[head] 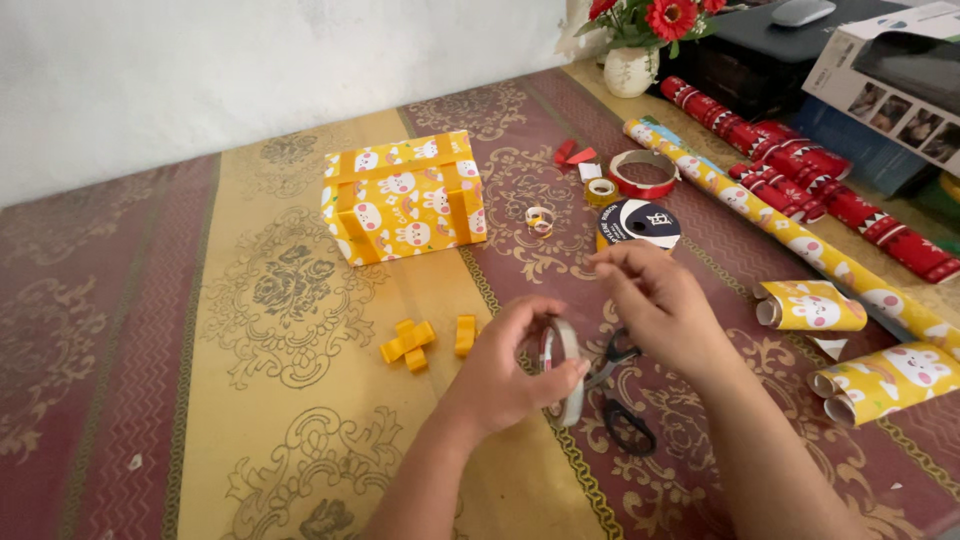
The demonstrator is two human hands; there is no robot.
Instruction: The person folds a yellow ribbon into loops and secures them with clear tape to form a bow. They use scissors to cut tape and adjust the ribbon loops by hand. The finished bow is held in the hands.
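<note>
A patterned cloth in maroon and gold (250,300) covers the whole work surface. On it stands one box wrapped in yellow paper printed with white rabbits and crossed by yellow ribbon bands (403,198), well apart from both hands. Along the right edge lie one long roll of the same yellow rabbit paper (790,232) and at least two rolls of red patterned wrapping paper (800,160); nearer the person sit three short curled offcuts of rabbit paper (812,306). One white vase of red flowers (632,68) stands at the far edge. Past the right hand rest one black-faced round reel (638,222), one red ribbon ring (643,174), one small yellow tape roll (601,191) and one small yellowish ring of ribbon (540,221). Left of the hands lie two yellow ribbon pieces: one cross-shaped (408,343), one short loop (465,335). One pair of black-handled scissors (622,400) lies under the hands. The left hand (500,375) is curled round one roll of clear adhesive tape (562,365), held on edge just above the cloth. The right hand (660,305) has its fingertips pinched narrowly together above the roll; whether they grip the tape's free end, I cannot tell.
</note>
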